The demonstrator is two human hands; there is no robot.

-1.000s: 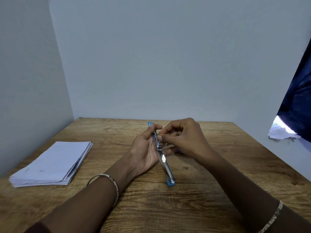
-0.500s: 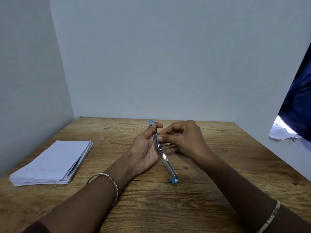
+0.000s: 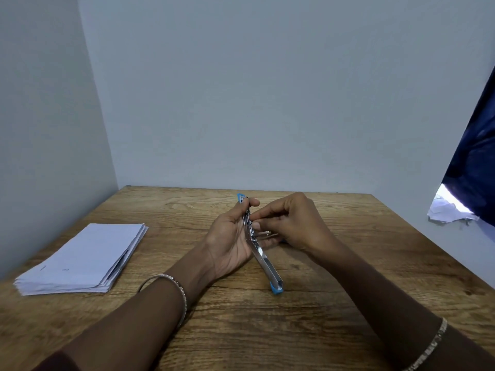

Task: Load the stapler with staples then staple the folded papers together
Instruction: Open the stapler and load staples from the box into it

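Note:
A blue and silver stapler is swung fully open into one long line, its near blue tip resting on the wooden table. My left hand cradles its far half from the left, thumb near the far blue tip. My right hand pinches at the metal staple channel from the right, fingertips pressed against it. What the right fingers hold is too small to tell; a thin metal piece shows under them. A stack of folded white papers lies on the table at the left.
Grey walls close the table at the left and back. At the right edge hangs dark blue cloth with crumpled white paper below it. Both wrists wear thin bracelets.
The stapler's near end has swung slightly rightward on the table. Both hands keep their grip, the right fingers still working at the staple channel.

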